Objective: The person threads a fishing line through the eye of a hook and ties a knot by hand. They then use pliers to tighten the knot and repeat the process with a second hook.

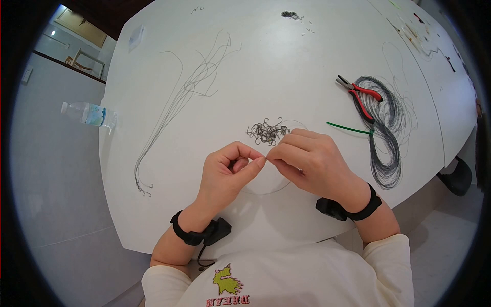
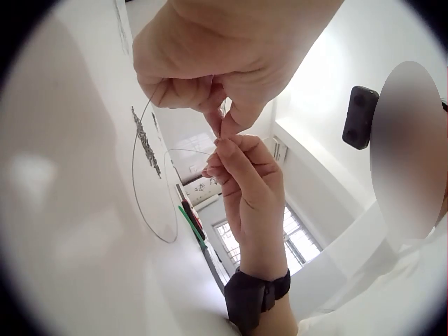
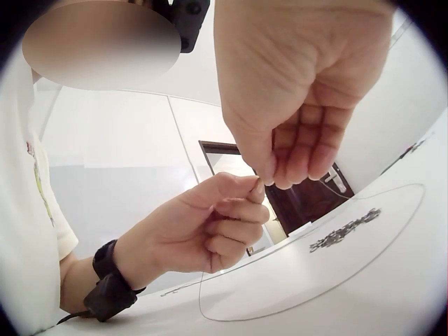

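Observation:
My left hand (image 1: 230, 166) and right hand (image 1: 319, 158) meet fingertip to fingertip above the white table. Thumb and index finger of each pinch a thin grey fishing line (image 3: 238, 320), which hangs in a wide loop from one hand round to the other. I cannot tell whether a hook is also between the fingertips. Just beyond the hands lies a pile of dark fish hooks (image 1: 266, 132), close to the right fingers. In the left wrist view the right hand (image 2: 248, 175) shows below the left one, with the loop (image 2: 134, 182) off to the side.
Several long lines with hooks at their near ends (image 1: 158, 128) lie left. To the right are red-handled pliers (image 1: 364, 105) on a bundle of grey line (image 1: 386, 163) with a green tie (image 1: 348, 127). A water bottle (image 1: 92, 114) lies at the left edge; a small dark pile (image 1: 290, 15) sits far back.

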`<state>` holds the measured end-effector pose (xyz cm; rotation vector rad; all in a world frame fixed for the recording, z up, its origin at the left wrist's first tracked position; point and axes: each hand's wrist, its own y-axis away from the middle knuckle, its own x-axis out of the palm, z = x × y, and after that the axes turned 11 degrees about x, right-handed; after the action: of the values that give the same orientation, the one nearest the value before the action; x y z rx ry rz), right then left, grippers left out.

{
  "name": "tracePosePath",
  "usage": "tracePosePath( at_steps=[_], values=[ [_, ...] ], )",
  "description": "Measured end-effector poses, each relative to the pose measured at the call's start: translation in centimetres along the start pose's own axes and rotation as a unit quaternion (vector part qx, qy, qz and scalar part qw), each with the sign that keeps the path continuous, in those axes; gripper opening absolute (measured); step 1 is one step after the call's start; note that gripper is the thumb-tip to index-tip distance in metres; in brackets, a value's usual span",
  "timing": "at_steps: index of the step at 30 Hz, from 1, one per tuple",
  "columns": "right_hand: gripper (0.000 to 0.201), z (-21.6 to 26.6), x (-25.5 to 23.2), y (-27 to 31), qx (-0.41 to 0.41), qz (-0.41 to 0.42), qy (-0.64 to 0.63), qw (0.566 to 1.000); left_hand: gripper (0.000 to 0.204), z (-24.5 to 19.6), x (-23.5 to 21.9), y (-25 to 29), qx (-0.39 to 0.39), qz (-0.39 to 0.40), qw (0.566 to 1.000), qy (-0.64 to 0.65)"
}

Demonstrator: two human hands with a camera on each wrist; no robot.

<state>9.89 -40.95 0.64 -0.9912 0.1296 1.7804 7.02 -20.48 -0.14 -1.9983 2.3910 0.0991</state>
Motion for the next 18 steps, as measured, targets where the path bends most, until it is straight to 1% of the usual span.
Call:
tracePosePath(
  at_steps=[2, 6, 9, 11, 15, 17, 18],
  values=[
    [0.014, 0.0, 0.0, 0.0, -0.003, 0.004, 0.004, 1.000, 0.010, -0.2, -0.1, -0.1, 0.002, 0.011, 1.000, -0.019],
    [0.014, -0.1, -0.1, 0.1, -0.022, -0.012, 0.021, 0.999, 0.010, -0.6, -0.3, -0.2, -0.007, 0.023, 0.999, -0.043],
    [0.015, 0.0, 0.0, 0.1, -0.029, -0.021, 0.028, 0.999, 0.005, -0.6, -0.3, -0.4, -0.008, 0.026, 0.999, -0.040],
    [0.015, 0.0, 0.0, 0.2, -0.032, -0.029, 0.028, 0.999, 0.007, 0.1, -0.3, -0.6, 0.079, 0.026, 0.995, -0.055],
    [0.015, -0.2, 0.0, 0.2, -0.035, -0.025, 0.031, 0.999, 0.008, 0.3, -0.6, -0.7, 0.086, 0.042, 0.994, -0.057],
    [0.015, -0.2, 0.0, 0.2, -0.034, -0.020, 0.030, 0.999, 0.008, 0.2, -0.6, -0.7, 0.058, 0.055, 0.996, -0.046],
    [0.014, -0.2, 0.0, 0.2, -0.021, -0.014, 0.016, 1.000, 0.008, 0.4, -0.6, -0.7, 0.058, 0.055, 0.996, -0.046]
  ],
)
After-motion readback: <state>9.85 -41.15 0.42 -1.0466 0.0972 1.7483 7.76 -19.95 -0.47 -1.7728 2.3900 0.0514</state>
